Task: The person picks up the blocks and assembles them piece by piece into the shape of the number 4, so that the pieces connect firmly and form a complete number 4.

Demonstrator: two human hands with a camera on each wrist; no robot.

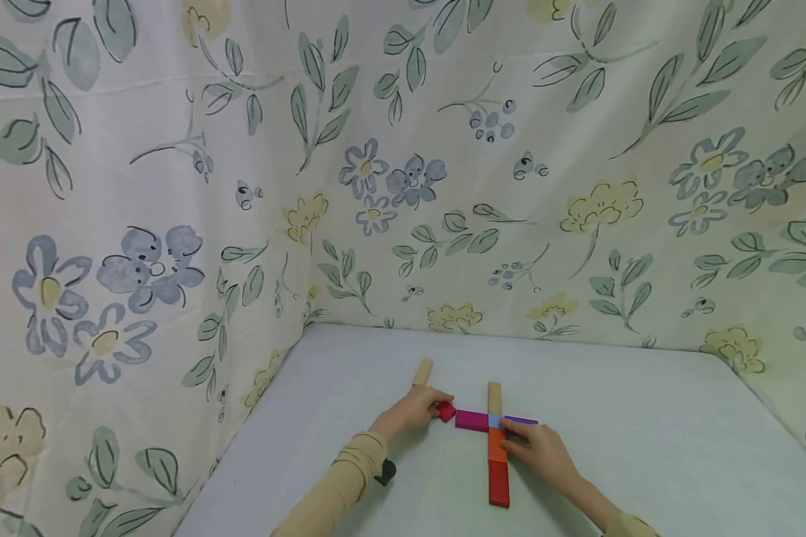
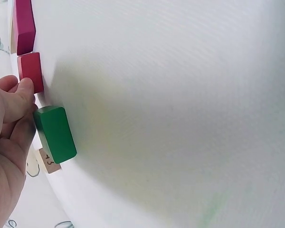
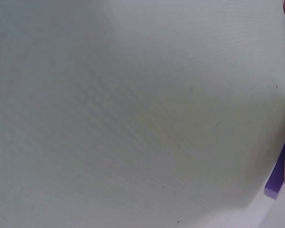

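My left hand point(image 1: 416, 409) pinches a short crimson block point(image 1: 446, 411) between thumb and fingers, at the left end of a magenta block point(image 1: 472, 421). A green block point(image 2: 56, 134) stands close beside that hand in the left wrist view; the hand covers it in the head view. My right hand point(image 1: 544, 451) rests with extended fingers at the cross of blocks, fingertips by the light blue square point(image 1: 494, 421) and the edge of the orange block point(image 1: 497, 445). A purple block point(image 1: 521, 421) lies beyond its fingers. The red block point(image 1: 499, 483) continues the column toward me.
A plain wooden block point(image 1: 494, 395) forms the far arm of the cross. Another wooden block point(image 1: 423, 371) lies beyond my left hand. A black device point(image 1: 386, 471) sits at the left wrist. Floral cloth point(image 1: 483, 261) hangs behind the white table point(image 1: 645, 440).
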